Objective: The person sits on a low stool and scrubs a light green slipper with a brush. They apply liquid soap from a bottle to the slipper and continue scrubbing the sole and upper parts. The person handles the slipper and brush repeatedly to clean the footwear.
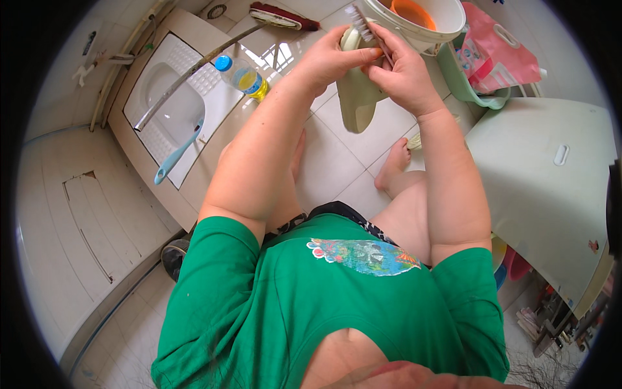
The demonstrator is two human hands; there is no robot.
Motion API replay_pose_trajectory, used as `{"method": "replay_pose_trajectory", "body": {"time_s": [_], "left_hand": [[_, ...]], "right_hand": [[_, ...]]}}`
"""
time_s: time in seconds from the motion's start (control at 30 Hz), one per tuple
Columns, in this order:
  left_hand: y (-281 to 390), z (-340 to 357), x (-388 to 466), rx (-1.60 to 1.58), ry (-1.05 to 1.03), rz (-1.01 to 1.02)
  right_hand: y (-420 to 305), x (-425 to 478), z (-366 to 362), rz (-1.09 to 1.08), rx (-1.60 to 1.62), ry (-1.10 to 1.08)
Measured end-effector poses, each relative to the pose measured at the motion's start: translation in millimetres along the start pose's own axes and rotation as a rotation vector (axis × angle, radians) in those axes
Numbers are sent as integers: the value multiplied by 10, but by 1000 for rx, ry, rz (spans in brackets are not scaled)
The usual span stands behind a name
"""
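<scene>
My left hand (335, 58) grips a pale green slipper (357, 104) near its upper end, and its sole hangs down over the tiles. Against the slipper's top, my right hand (403, 73) holds a scrub brush (362, 26) with white bristles and a thin handle. The two hands are close together, with the left thumb near the brush handle. Part of the slipper is hidden behind the fingers. Another light slipper (414, 141) lies on the floor by my bare foot.
A white bucket (449, 26) holding an orange vessel (413, 12) stands ahead. At left are a squat toilet (165, 97), a toilet brush (177, 155), a bottle of yellow liquid (248, 80), a broom (282, 17); at right, a green basin (449, 70), a pink pouch (505, 53) and a pale cabinet (529, 146).
</scene>
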State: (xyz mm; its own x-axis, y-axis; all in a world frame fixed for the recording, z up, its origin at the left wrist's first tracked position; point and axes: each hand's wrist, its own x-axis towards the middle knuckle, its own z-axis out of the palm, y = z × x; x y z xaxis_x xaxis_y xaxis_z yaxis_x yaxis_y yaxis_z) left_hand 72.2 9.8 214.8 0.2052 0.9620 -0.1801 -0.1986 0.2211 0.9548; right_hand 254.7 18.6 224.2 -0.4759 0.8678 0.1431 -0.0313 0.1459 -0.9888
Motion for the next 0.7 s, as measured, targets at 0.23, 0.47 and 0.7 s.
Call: {"method": "replay_pose_trajectory", "body": {"time_s": [0.23, 0.47, 0.7], "left_hand": [[-32, 9, 69, 317, 452, 79], [-188, 229, -91, 806, 441, 348], [-136, 83, -42, 808, 419, 263]], "right_hand": [[-287, -48, 191, -128, -603, 385], [-16, 137, 143, 19, -952, 460], [-114, -95, 445, -101, -987, 398]]}}
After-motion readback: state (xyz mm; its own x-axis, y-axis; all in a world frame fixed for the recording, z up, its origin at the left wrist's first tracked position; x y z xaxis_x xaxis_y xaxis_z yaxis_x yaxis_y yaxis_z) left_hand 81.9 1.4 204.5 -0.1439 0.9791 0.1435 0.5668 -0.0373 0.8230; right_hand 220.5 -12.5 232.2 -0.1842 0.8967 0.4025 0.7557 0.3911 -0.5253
